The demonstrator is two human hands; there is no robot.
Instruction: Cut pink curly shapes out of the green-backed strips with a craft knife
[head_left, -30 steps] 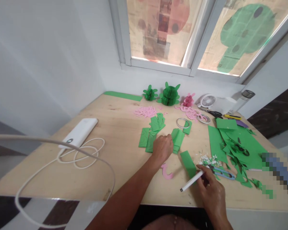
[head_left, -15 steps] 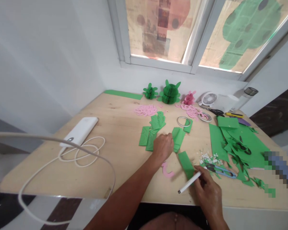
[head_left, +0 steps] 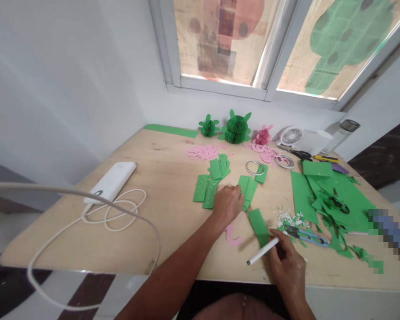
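My left hand [head_left: 227, 203] is closed at the left edge of folded green paper pieces [head_left: 248, 189]; its fingertips are hidden, so what they grip cannot be made out. Below and to the right, my right hand [head_left: 286, 253] holds a white pen [head_left: 262, 251], its dark end pointing down-left. A green paper strip [head_left: 258, 226] lies against the right fingertips. Just under my left wrist is a curved pink paper piece [head_left: 232, 236]. More green pieces [head_left: 205, 189] lie left of my left hand.
Blue-handled snips [head_left: 311, 238] lie beside white scraps [head_left: 290, 218]. Green sheets [head_left: 356, 202] cover the right side. Tape rings, pink cutouts [head_left: 203, 152], paper figures [head_left: 237, 129] and a fan [head_left: 290, 136] stand or lie behind. A white power bank [head_left: 115, 178] with a cable is left.
Both hands stay in nearly the same places. The left fingers have shifted very slightly right along the folded green paper.
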